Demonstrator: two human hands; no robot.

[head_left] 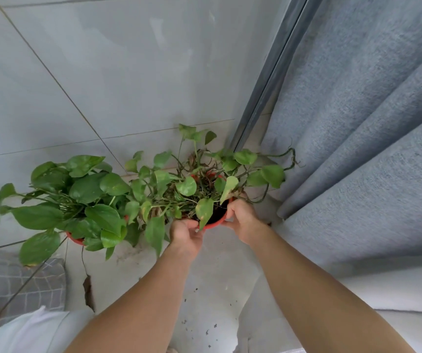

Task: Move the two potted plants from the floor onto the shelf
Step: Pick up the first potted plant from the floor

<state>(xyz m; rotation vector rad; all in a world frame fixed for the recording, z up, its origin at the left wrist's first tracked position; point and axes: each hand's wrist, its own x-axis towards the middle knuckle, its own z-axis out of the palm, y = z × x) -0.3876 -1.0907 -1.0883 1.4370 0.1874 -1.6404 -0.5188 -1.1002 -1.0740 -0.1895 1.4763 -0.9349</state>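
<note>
Two leafy green plants in red pots stand on the pale floor against a tiled wall. The right potted plant point(211, 222) has thin trailing stems and some yellowed leaves. My left hand point(185, 234) grips its near rim on the left side and my right hand point(243, 220) grips the rim on the right. The left potted plant point(76, 239) is fuller, with broad leaves hiding most of its pot; neither hand touches it. No shelf is in view.
A grey curtain point(363, 149) hangs close on the right beside a metal window frame point(263, 85). A grey checked cushion point(18, 284) lies at lower left. Crumbs of soil point(207, 329) and a dry leaf point(87, 289) lie on the floor.
</note>
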